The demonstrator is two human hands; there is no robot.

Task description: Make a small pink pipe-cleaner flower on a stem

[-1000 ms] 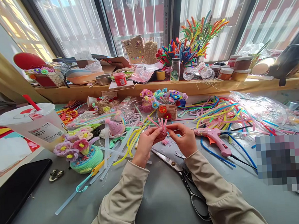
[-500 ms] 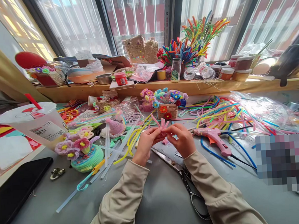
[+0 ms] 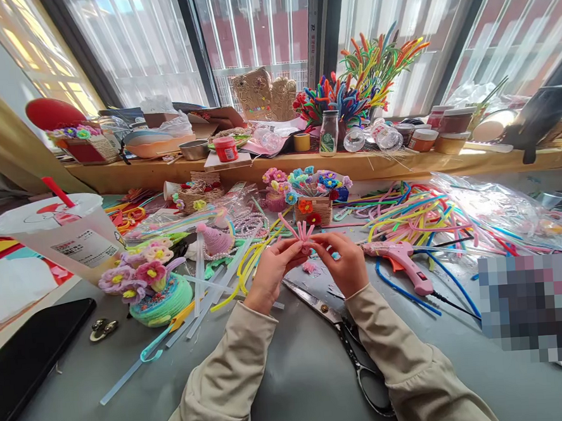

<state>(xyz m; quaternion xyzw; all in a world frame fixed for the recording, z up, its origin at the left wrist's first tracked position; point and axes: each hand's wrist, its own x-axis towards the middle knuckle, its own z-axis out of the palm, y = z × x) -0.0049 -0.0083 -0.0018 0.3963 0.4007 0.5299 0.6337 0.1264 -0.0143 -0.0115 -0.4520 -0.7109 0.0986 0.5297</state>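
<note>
Both my hands meet over the middle of the grey table (image 3: 295,375), pinching a small bundle of pink pipe cleaners (image 3: 303,232) whose ends fan upward. My left hand (image 3: 270,271) grips the bundle from the left with closed fingers. My right hand (image 3: 344,264) pinches it from the right, fingers curled. A tiny pink scrap (image 3: 309,267) lies on the table just below the hands. Beige sleeves cover both forearms.
Large scissors (image 3: 351,346) lie under my right forearm. A pink glue gun (image 3: 401,260) sits to the right, loose pipe cleaners (image 3: 415,218) beyond it. Left: a pipe-cleaner flower pot (image 3: 155,288), a drink cup (image 3: 68,236), a black phone (image 3: 28,359). Small flower baskets (image 3: 313,199) stand ahead.
My hands have stayed in place, turning the pink bundle slightly; its fanned ends have shifted a little. The view has barely moved.
</note>
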